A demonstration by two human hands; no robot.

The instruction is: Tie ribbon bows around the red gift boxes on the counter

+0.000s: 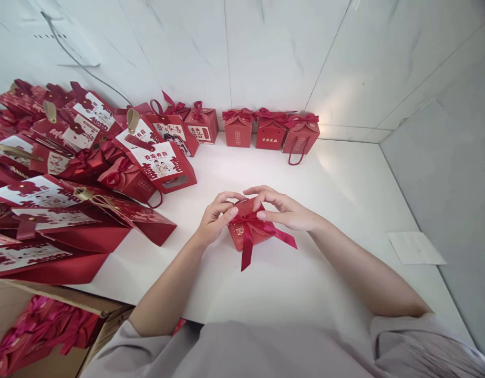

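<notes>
Near the frame's centre, the left hand [216,218] is holding a red box [237,240] while the right hand [284,208] is touching its ribboned top. Bow-topped boxes [270,134] are standing in a row at upper centre, gift bags [165,164] are crowding the left, and white paper [415,248] is lying at right.

A white table [329,181] bore crowded red gift bags and boxes [84,168] on its left. Three ribboned boxes [270,135] stood side by side at the back, and a white paper [416,248] overhung the right edge. Whether the bow-topped box [249,223] nearer the front touched the table was unclear.
</notes>
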